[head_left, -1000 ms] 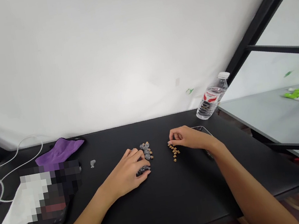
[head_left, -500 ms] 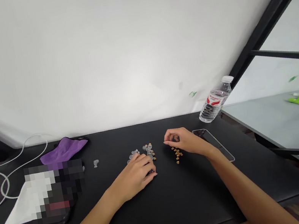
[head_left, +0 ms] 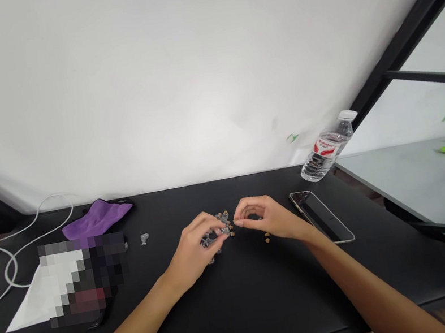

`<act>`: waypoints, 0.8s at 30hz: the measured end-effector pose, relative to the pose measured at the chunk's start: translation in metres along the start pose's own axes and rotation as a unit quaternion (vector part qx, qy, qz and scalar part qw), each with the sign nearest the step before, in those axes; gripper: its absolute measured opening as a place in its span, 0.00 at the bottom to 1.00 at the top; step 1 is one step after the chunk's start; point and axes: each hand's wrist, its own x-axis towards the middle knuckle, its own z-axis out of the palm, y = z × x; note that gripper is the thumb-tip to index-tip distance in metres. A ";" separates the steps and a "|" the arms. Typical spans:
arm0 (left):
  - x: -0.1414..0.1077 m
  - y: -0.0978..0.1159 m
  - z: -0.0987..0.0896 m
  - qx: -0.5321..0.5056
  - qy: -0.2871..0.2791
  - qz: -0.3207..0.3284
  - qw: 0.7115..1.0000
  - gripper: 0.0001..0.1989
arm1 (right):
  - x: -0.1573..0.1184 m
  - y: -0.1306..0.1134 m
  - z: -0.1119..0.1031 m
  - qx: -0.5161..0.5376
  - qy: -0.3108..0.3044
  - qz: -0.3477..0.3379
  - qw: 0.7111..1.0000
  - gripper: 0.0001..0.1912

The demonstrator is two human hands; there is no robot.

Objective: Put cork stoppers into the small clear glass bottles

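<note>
The hands have closed toward each other since the earlier frame: the right hand [head_left: 268, 218] has moved off the small brown bits [head_left: 267, 237], of which only a few now show, and its fingertips [head_left: 239, 222] meet the left hand [head_left: 192, 251] over the black bench [head_left: 271, 295]. The left grip is narrow, its fingers curled around a cluster of clear plastic pieces [head_left: 212, 241] held just above the bench. The right grip is a narrow pinch, but whether it holds a brown bit is too small to tell. Work this fine goes best at the fingertips, with both wrists low and steady. To the right lie a phone [head_left: 322, 218], with no brand showing, and a water bottle [head_left: 325, 148]. The bottle's red-and-white label is legible only as colour; its lettering cannot be read.
</note>
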 end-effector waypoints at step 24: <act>0.001 0.003 0.005 -0.099 0.052 -0.057 0.992 0.08 | -0.004 -0.008 0.013 -0.037 -0.015 -0.043 0.998 0.10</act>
